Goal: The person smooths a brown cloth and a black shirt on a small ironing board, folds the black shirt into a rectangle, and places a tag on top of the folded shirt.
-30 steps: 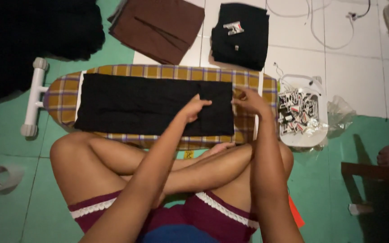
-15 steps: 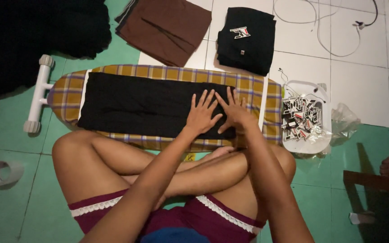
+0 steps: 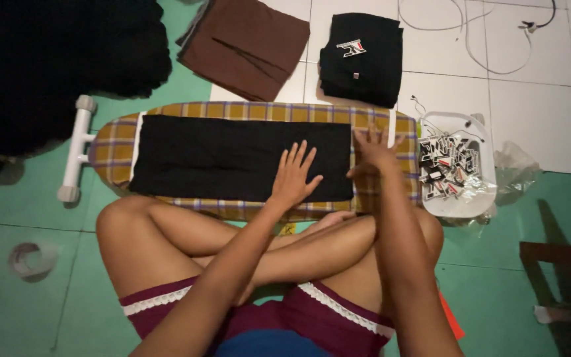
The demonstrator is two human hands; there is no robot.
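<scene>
Left hand (image 3: 295, 177) is spread flat, palm down on the black cloth (image 3: 232, 157) lying along the checked ironing board (image 3: 117, 142). Right hand (image 3: 373, 151), fingers splayed, sits at the cloth's right end. Further back: folded brown fabric (image 3: 249, 41) and folded black garment (image 3: 363, 58).

Seated cross-legged, both my arms reach forward from the bottom of view, bare to the wrist. My left hand (image 3: 295, 177) lies palm down, flat, fingers spread and pointing away from me. My right hand (image 3: 373, 151) sits a little farther out and to the right, also palm down, fingers splayed, thumb angled inward. Hands near each other, not touching. Neither grips anything.
</scene>
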